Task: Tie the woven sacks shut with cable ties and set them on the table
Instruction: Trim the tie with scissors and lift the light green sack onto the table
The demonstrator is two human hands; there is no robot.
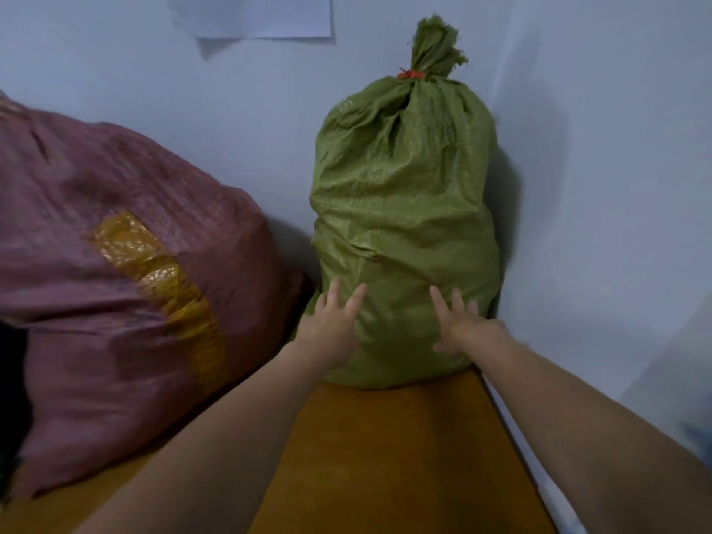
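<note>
Both bare hands lie flat with fingers straight and spread. The left grip presses the lower left front of the green sack, and the right grip presses its lower right front, thumb held out to the side. Neither curls round the weave; each lies open against it.

Pale blue wall fills the background and turns a corner at the right. A maroon woven sack lies slumped on its side over the left part of the counter, bulging and somewhat blurred. The green sack stands upright at the far right end of the brown counter, tucked into the wall corner. Whether the two sacks touch at their bases I cannot tell, since shadow fills the space between them.

A sheet of white paper is stuck on the wall above. A strip of yellow-brown tape runs slantwise across the maroon sack. The green sack's neck is gathered and bound by an orange cable tie, with the frayed mouth standing up above it.
</note>
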